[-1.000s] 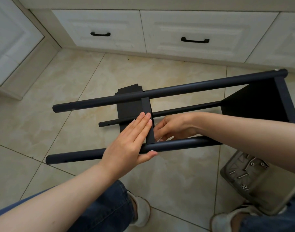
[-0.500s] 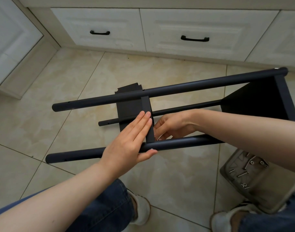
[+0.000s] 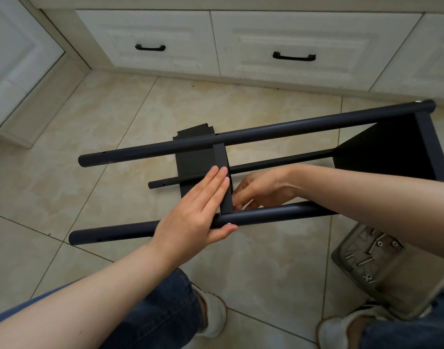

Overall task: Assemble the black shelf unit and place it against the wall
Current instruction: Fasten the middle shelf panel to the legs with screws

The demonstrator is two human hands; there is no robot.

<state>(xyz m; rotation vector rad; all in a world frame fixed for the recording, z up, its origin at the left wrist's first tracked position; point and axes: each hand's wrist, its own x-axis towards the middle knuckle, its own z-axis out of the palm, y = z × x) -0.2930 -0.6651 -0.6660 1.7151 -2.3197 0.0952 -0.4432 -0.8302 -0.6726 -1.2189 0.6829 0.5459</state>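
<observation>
Pressing the shelf panel (image 3: pixel 196 162), the left hand (image 3: pixel 193 219) straddles the near pole (image 3: pixel 115 230).

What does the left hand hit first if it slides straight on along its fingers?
Probably the far thick pole: the left hand lies flat on the middle shelf panel, fingers aimed up-right at it. The thin rod crosses that line sooner but seems lower; depth unclear.

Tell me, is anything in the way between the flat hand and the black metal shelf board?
Nothing visible is. The left hand lies flat right on the black metal shelf board, its fingers touching it, with the thumb under the near black round tube.
</observation>
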